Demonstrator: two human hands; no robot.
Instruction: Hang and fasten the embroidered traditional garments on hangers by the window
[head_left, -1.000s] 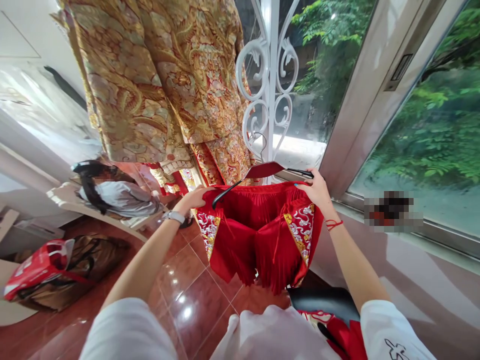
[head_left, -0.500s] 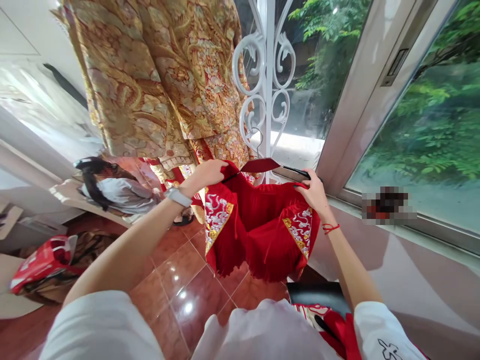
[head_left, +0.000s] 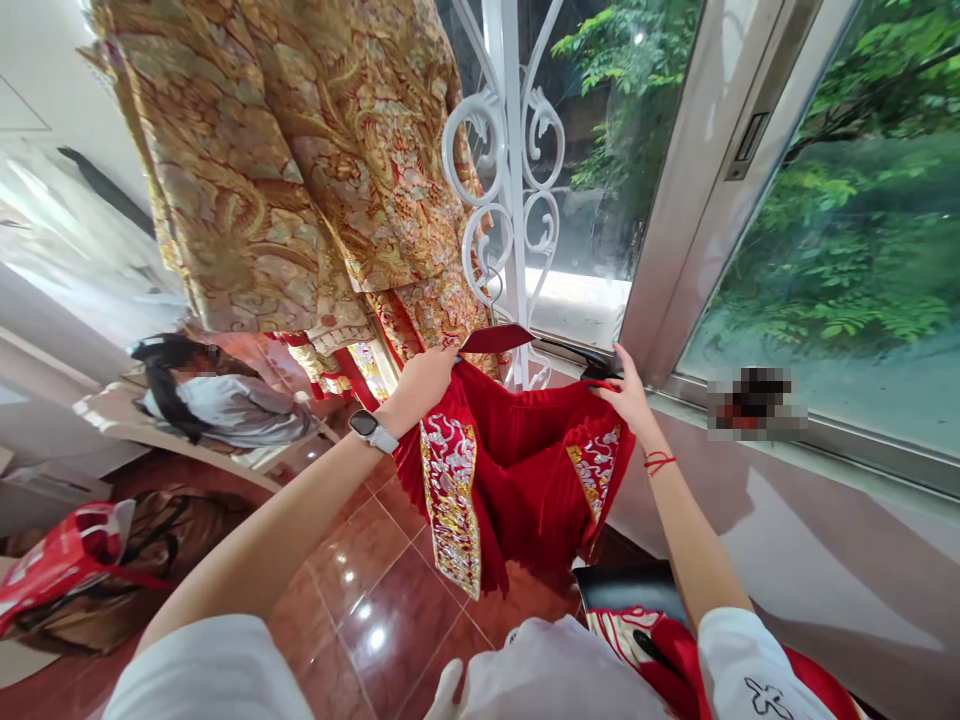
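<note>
A red pleated skirt with silver and gold embroidered panels hangs in front of me, its waist spread wide between my hands. My left hand is closed on the left end of the waistband, and a watch is on that wrist. At the other end, my right hand pinches the waistband beside the hanger's black clip, thumb and fingers pressed on the cloth. A dark hanger with a metal hook stands over the waist between both hands. The hanger's left end is hidden behind my left hand.
Gold embroidered garments hang ahead on the left, beside a white scrolled metal rack. A person sits at the left. A red bag lies lower left. Red and white cloth lies by my right side, below the window.
The skirt's left side has swung down and turned, showing more of its long embroidered panel. My left hand has lowered slightly. My right hand stays at the right end of the waistband.
</note>
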